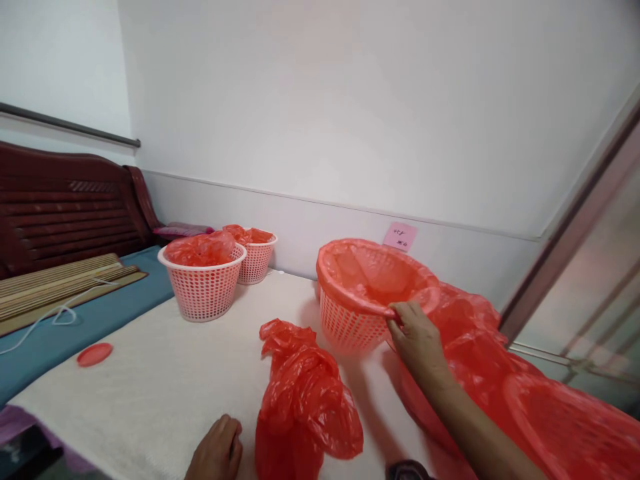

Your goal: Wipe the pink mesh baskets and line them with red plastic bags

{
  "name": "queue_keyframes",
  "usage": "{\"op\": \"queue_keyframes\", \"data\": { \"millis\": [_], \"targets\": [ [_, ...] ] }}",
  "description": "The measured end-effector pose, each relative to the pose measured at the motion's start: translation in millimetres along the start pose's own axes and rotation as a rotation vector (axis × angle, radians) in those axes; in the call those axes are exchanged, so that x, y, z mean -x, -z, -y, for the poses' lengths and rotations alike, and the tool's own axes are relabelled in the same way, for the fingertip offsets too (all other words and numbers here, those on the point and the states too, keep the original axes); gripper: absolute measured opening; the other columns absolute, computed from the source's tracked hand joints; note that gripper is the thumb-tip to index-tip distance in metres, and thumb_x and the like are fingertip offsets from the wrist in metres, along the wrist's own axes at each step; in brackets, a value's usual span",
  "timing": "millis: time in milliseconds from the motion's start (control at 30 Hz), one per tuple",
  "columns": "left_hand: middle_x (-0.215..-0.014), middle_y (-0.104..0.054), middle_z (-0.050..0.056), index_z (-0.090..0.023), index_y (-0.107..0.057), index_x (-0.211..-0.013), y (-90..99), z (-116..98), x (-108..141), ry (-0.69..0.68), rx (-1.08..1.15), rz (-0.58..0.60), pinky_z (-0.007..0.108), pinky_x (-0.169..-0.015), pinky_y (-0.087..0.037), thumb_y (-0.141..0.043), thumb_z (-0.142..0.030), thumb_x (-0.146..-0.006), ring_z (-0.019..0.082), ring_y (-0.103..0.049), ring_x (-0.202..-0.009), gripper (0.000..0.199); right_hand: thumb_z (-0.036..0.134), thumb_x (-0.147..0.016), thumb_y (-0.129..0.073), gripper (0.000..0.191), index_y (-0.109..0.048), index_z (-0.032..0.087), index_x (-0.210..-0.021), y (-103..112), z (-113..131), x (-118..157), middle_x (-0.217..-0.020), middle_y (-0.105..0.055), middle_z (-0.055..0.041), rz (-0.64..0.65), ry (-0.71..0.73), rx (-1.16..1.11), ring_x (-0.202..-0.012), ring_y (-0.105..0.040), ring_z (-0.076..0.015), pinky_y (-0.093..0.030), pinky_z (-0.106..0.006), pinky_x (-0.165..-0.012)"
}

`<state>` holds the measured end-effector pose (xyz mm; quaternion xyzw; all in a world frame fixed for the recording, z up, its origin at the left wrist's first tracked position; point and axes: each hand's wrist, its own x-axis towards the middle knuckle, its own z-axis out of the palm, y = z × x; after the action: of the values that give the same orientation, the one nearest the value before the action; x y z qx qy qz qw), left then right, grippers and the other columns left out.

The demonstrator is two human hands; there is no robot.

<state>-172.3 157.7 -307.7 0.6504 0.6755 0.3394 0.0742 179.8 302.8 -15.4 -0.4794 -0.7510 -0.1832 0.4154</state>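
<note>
Right hand (419, 339) is pinching the red plastic liner (367, 267) over the perforated basket's (346, 325) rim; the basket is standing leftward and beyond those fingers. Crumpled red bag (303, 400) is lying just right of the left fingers, nearer them, its long axis pointing away. Left hand (216, 452) is curling; whether it is fully closed, I cannot tell.
</note>
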Motion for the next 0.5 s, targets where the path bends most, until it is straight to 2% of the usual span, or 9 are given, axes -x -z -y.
{"op": "queue_keyframes", "data": {
  "millis": [200, 300, 367, 500],
  "targets": [
    [-0.084, -0.060, 0.005, -0.022, -0.058, -0.079, 9.1, -10.2, -2.4, 0.026, 0.069, -0.007, 0.038, -0.081, -0.045, -0.045, -0.025, -0.085, 0.022, -0.056, -0.084, 0.015, 0.031, -0.089, -0.043, 0.019, -0.058, 0.020, -0.089, 59.1, 16.9, -4.9, -0.081, -0.058, -0.0043, -0.157, 0.045, 0.036, -0.077, -0.057, -0.0194, -0.046, -0.032, -0.071],
    [-0.080, -0.059, 0.003, -0.021, -0.058, -0.076, 14.1, -14.6, -4.6, 0.036, 0.134, -0.002, 0.038, -0.079, -0.046, -0.044, -0.033, -0.088, 0.021, -0.057, -0.080, 0.022, 0.031, -0.089, -0.044, 0.018, -0.058, 0.019, -0.090, 85.5, 29.9, 1.0, -0.082, -0.059, -0.0046, -0.190, 0.087, 0.053, -0.078, -0.058, -0.0199, -0.046, -0.032, -0.071],
    [-0.084, -0.061, 0.004, -0.021, -0.059, -0.084, 15.3, -17.7, -3.1, 0.068, 0.191, -0.013, 0.037, -0.080, -0.049, -0.041, -0.038, -0.091, 0.020, -0.060, -0.082, 0.026, 0.030, -0.089, -0.045, 0.017, -0.058, 0.019, -0.091, 101.7, 39.7, 6.8, -0.082, -0.060, -0.0042, -0.191, 0.108, 0.060, -0.078, -0.060, -0.0190, -0.046, -0.031, -0.071],
    [-0.105, -0.063, 0.010, -0.015, -0.055, -0.110, 8.7, -28.2, 12.8, 0.144, 0.298, -0.070, 0.038, -0.088, -0.052, -0.038, -0.040, -0.092, 0.021, -0.064, -0.098, 0.035, 0.030, -0.091, -0.044, 0.017, -0.058, 0.020, -0.093, 131.1, 58.6, 21.7, -0.083, -0.061, -0.0032, -0.186, 0.139, 0.056, -0.078, -0.061, -0.0174, -0.046, -0.029, -0.070]
  ]
}}
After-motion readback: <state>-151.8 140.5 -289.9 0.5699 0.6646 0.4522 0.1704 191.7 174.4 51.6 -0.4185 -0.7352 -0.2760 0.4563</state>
